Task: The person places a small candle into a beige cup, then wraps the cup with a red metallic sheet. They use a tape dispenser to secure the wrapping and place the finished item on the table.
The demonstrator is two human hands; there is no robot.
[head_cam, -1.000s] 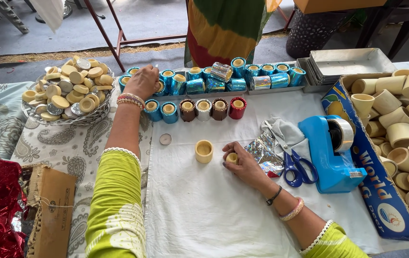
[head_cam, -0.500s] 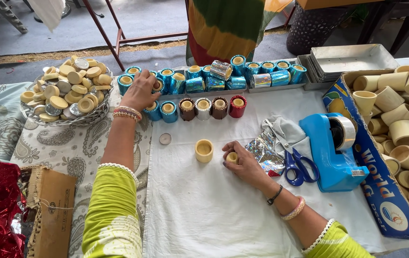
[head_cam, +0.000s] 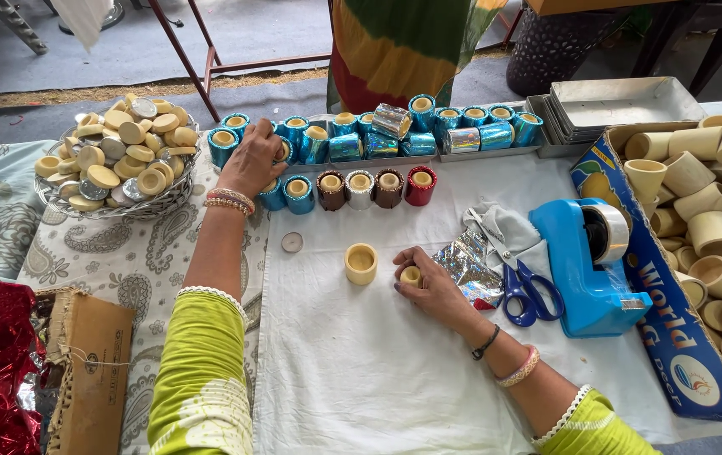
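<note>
Left hand [head_cam: 253, 160] is out at the far rows, fingers curled over a blue foil-wrapped cup [head_cam: 275, 195], pulling it from the line. Right hand [head_cam: 432, 282] rests near the middle of the white cloth [head_cam: 361, 371], fingertips pinching a small bare cup [head_cam: 410, 275] to keep it upright. Another bare cup [head_cam: 361, 263] waits just left; scissors [head_cam: 523, 286] and tape dispenser [head_cam: 588, 261] lie right, within reach.

The left hand [head_cam: 253, 160] now sits lower and farther toward three o'clock than a second ago: from the far row of blue foil-wrapped cups [head_cam: 293, 135] near the wire basket [head_cam: 171, 195], it slides in toward six o'clock, its fingers now spread over the cups at the near row's left end [head_cam: 275, 192], and the forearm swings more upright.
</note>
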